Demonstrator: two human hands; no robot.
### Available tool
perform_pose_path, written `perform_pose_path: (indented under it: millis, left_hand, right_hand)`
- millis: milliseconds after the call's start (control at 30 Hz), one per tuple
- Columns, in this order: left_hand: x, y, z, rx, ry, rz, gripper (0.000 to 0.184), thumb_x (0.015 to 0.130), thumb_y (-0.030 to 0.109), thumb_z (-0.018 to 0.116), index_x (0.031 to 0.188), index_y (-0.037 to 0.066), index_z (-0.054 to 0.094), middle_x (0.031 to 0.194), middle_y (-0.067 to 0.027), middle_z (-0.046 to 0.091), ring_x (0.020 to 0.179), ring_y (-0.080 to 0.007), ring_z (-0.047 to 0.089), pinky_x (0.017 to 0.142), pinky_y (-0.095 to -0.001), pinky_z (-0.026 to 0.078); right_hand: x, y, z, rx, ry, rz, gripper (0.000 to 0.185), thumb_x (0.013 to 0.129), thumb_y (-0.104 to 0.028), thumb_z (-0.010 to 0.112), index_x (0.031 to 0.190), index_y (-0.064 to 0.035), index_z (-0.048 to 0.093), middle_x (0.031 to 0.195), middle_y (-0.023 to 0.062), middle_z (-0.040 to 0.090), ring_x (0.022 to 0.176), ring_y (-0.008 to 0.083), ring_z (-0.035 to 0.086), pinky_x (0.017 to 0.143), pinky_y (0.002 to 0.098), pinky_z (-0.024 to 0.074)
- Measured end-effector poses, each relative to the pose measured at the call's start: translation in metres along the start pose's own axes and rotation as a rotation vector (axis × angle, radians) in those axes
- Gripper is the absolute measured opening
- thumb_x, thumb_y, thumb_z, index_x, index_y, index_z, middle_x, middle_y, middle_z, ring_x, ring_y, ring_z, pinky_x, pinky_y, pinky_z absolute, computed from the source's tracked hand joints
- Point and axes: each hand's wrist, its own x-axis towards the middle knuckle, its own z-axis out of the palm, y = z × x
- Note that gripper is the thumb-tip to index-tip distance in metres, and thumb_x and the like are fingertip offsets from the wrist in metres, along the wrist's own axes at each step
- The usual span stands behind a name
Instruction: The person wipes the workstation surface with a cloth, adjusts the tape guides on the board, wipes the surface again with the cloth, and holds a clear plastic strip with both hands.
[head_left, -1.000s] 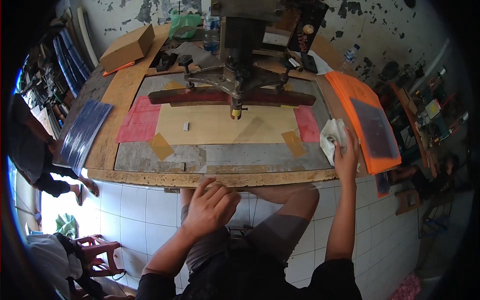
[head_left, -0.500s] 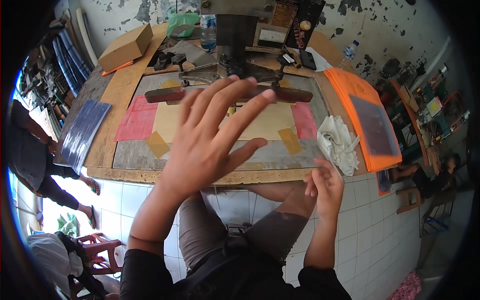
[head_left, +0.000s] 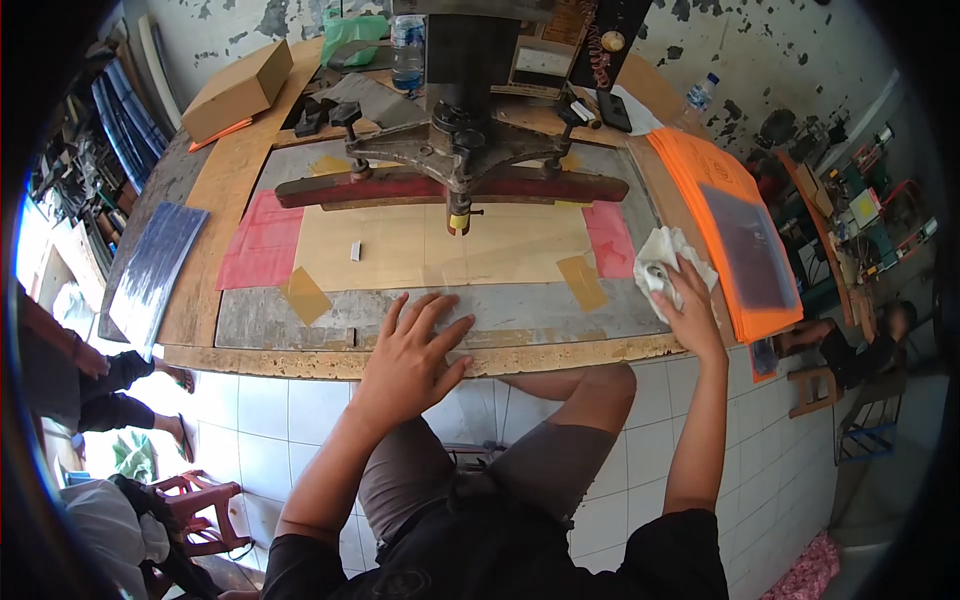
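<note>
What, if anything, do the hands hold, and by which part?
The right hand holds the crumpled white cloth by its near side; the left hand holds nothing.

The right hand [head_left: 692, 308] grips a crumpled white cloth [head_left: 660, 250] just beside a stack of orange sheets [head_left: 697, 175]; the left hand [head_left: 412, 352] is spread over the front edge of the worktable [head_left: 560, 357], near a tan sheet [head_left: 385, 265] below the crossbar [head_left: 325, 191] of a press [head_left: 458, 70]
</note>
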Motion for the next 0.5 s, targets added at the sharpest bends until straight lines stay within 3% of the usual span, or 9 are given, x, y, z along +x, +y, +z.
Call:
perform_pose_path:
  millis: [33,133,167,267,300,333,400,467,500]
  left_hand:
    - [0.006,-0.001,0.000,0.016,-0.010,0.007,0.054,0.101,0.037,0.071,0.148,0.012,0.067,0.163,-0.0139,0.054,0.156,-0.0343,0.045,0.133,-0.0617,0.025]
    - [0.023,-0.006,0.007,0.046,-0.010,0.041,0.056,0.104,0.037,0.067,0.151,0.009,0.063,0.164,-0.0151,0.053,0.157,-0.0340,0.043,0.135,-0.0620,0.019]
    - [0.028,-0.009,0.011,0.056,-0.003,0.057,0.056,0.104,0.038,0.066,0.152,0.008,0.062,0.163,-0.0156,0.053,0.158,-0.0339,0.043,0.136,-0.0621,0.018]
    - [0.037,-0.012,0.017,0.024,0.024,0.077,0.056,0.103,0.037,0.069,0.150,0.007,0.062,0.162,-0.0157,0.053,0.158,-0.0337,0.042,0.136,-0.0619,0.018]
    - [0.038,-0.012,0.016,0.014,0.030,0.055,0.055,0.102,0.037,0.070,0.148,0.007,0.063,0.162,-0.0153,0.054,0.158,-0.0336,0.043,0.136,-0.0617,0.019]
    - [0.038,-0.010,0.014,0.003,0.033,0.036,0.054,0.102,0.036,0.071,0.147,0.007,0.064,0.162,-0.0148,0.054,0.157,-0.0335,0.043,0.135,-0.0614,0.019]
    - [0.036,-0.007,0.009,-0.035,0.000,-0.003,0.053,0.100,0.036,0.073,0.144,0.008,0.065,0.161,-0.0141,0.056,0.157,-0.0334,0.044,0.135,-0.0610,0.021]
    - [0.029,-0.004,0.002,-0.084,-0.058,-0.047,0.052,0.099,0.036,0.075,0.142,0.008,0.065,0.159,-0.0135,0.057,0.156,-0.0333,0.045,0.134,-0.0607,0.023]
    - [0.023,-0.003,0.003,-0.084,-0.049,-0.042,0.052,0.099,0.037,0.075,0.142,0.008,0.066,0.160,-0.0129,0.057,0.156,-0.0331,0.046,0.134,-0.0607,0.023]
  right_hand:
    - [0.004,0.003,0.002,0.076,0.056,0.015,0.044,0.106,-0.025,0.070,0.144,-0.0036,0.066,0.154,0.0208,0.059,0.145,0.0445,0.051,0.120,0.0506,0.0434]
    - [0.014,0.008,0.009,0.039,0.138,0.156,0.037,0.107,-0.018,0.066,0.141,-0.0017,0.066,0.146,0.0197,0.064,0.132,0.0442,0.060,0.114,0.0466,0.0466]
    - [0.019,0.010,0.011,0.190,0.192,0.227,0.033,0.110,-0.014,0.062,0.141,-0.0007,0.066,0.144,0.0155,0.067,0.125,0.0359,0.067,0.107,0.0420,0.0501]
    - [0.014,-0.039,-0.017,1.001,0.357,0.328,0.035,0.113,-0.013,0.058,0.146,-0.0002,0.062,0.146,0.0122,0.066,0.126,0.0261,0.068,0.108,0.0382,0.0515]
    - [0.010,-0.066,-0.022,1.355,0.390,0.325,0.040,0.115,-0.014,0.057,0.153,0.0000,0.057,0.149,0.0111,0.064,0.133,0.0191,0.064,0.112,0.0361,0.0517]
    - [0.008,-0.102,-0.034,1.577,0.343,0.288,0.046,0.114,-0.011,0.057,0.158,-0.0004,0.052,0.152,0.0135,0.062,0.137,0.0217,0.062,0.117,0.0375,0.0494]
    - [0.008,-0.136,-0.022,1.531,0.311,0.507,0.047,0.112,-0.009,0.059,0.158,-0.0018,0.053,0.153,0.0126,0.061,0.141,0.0229,0.059,0.118,0.0389,0.0483]
    - [0.016,-0.145,0.008,1.148,0.120,0.240,0.048,0.110,-0.009,0.062,0.157,-0.0069,0.057,0.155,0.0162,0.059,0.145,0.0304,0.056,0.120,0.0417,0.0466]
    - [0.016,-0.152,0.011,0.773,0.046,0.187,0.047,0.108,-0.012,0.064,0.156,-0.0098,0.060,0.155,0.0185,0.058,0.146,0.0350,0.054,0.121,0.0432,0.0456]
